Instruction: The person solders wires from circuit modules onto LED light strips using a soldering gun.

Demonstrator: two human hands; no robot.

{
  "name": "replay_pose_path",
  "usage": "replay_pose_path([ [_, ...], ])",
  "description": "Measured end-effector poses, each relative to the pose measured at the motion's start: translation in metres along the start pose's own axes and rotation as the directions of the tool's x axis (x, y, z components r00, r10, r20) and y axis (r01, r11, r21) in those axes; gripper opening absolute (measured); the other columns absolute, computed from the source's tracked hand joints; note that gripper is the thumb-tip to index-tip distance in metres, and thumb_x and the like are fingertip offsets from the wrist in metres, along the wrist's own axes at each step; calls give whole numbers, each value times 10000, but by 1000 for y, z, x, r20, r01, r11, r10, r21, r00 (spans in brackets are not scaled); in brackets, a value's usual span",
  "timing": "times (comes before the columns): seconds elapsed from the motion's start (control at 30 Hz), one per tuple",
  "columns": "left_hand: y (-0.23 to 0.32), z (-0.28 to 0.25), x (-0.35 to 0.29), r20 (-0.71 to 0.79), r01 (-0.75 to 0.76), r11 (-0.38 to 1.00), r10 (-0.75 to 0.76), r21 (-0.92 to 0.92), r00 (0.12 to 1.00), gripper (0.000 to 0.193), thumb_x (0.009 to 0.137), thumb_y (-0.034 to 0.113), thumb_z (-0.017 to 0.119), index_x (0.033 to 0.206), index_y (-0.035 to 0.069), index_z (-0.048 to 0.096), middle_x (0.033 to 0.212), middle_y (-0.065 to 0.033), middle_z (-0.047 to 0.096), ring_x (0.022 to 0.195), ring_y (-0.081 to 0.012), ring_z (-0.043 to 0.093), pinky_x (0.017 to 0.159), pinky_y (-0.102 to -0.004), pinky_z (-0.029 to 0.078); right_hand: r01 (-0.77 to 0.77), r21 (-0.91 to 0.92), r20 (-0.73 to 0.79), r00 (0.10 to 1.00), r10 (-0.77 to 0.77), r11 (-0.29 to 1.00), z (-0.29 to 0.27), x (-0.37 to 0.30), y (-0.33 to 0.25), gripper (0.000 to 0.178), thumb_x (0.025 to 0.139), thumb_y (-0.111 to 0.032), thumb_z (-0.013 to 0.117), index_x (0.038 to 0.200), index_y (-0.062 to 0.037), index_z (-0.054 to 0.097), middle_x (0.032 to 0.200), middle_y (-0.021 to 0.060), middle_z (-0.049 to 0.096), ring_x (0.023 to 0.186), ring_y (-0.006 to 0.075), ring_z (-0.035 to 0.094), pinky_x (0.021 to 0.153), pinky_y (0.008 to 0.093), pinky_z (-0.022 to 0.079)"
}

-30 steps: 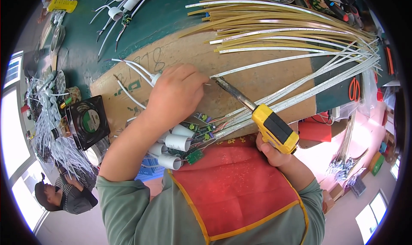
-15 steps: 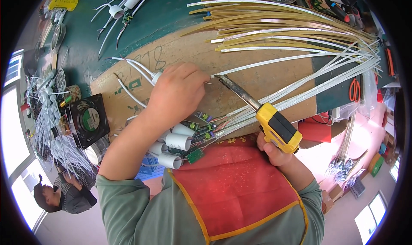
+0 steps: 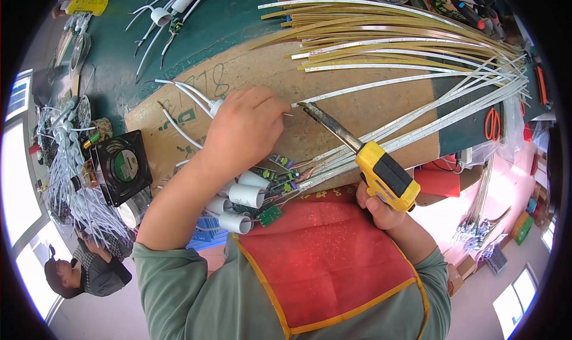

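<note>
My left hand (image 3: pixel 250 122) is closed, back upward, over a white corded fitting (image 3: pixel 215 106) that pokes out beside the knuckles; most of it is hidden. A fine wire end shows past the fingertips, near the tip of a white LED strip (image 3: pixel 369 85). In my right hand (image 3: pixel 381 210) is a yellow and black soldering gun (image 3: pixel 388 176), gripped by its handle. Its dark metal tip meets the strip's end, just right of my left fingers. Below my left wrist lie white cylindrical housings (image 3: pixel 246 195) and green circuit boards (image 3: pixel 271 215), with wires running to more strips.
Many white and tan strips (image 3: pixel 381 27) fan out across the cardboard sheet (image 3: pixel 280 72). A black fan (image 3: pixel 121 168) stands at left, by a heap of white cords (image 3: pixel 65 161). Orange-handled scissors (image 3: pixel 492 124) lie at right. Another person (image 3: pixel 89 268) sits at far left.
Both hands, the soldering gun and the strip stay almost in place. The person at far left has shifted slightly, head lower.
</note>
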State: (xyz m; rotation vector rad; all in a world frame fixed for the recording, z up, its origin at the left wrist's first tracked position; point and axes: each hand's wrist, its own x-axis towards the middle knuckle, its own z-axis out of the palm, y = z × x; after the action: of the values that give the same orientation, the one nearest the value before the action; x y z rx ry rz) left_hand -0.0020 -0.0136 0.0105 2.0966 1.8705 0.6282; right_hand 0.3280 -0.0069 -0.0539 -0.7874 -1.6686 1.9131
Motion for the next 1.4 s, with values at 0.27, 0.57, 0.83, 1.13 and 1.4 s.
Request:
replay_pose_path([
  [0.27, 0, 1, 0, 10, 19, 1000, -19, -5, 1000, 144, 783, 52, 663, 923, 72, 687, 927, -102, 645, 897, -327, 634, 795, -419, 520, -9, 41, 41, 999, 7, 999, 0, 3, -3, 582, 913, -351, 713, 1291, 12, 460, 756, 33, 510, 628, 129, 479, 560, 273, 425],
  [0.57, 6, -9, 2, 27, 42, 998, -40, -48, 999, 158, 805, 66, 668, 961, 61, 694, 942, -113, 651, 906, -316, 645, 806, -394, 524, 7, 5, -3, 1000, -7, 1000, 0, 3, -4, 541, 917, -306, 687, 1288, 18, 463, 760, 36, 512, 624, 127, 484, 560, 272, 428],
  [0.83, 5, -20, -3, 126, 267, 928, -241, -261, 962, 140, 851, 107, 700, 977, 48, 709, 943, -99, 677, 906, -275, 655, 796, -358, 512, 8, 36, -4, 1000, -8, 999, 2, 5, -7, 545, 920, -303, 682, 1294, 22, 457, 754, 43, 510, 620, 131, 483, 557, 272, 427],
  [1.13, 6, -5, 1, -47, 61, 993, -66, -102, 997, 118, 832, 87, 659, 935, 76, 714, 851, -102, 670, 867, -333, 637, 786, -436, 495, 21, -19, 15, 1000, -21, 1000, 0, 2, -5, 552, 921, -318, 691, 1291, 17, 457, 758, 39, 516, 619, 128, 483, 552, 268, 424],
  [1.4, 7, -2, 2, 22, 80, 997, -79, -17, 997, 100, 809, 77, 674, 903, 75, 710, 902, -91, 680, 913, -319, 636, 799, -407, 518, 17, 51, -28, 999, -16, 999, -1, 4, -15, 380, 860, -144, 718, 1162, 37, 573, 818, 60, 612, 695, 167, 595, 648, 286, 474],
])
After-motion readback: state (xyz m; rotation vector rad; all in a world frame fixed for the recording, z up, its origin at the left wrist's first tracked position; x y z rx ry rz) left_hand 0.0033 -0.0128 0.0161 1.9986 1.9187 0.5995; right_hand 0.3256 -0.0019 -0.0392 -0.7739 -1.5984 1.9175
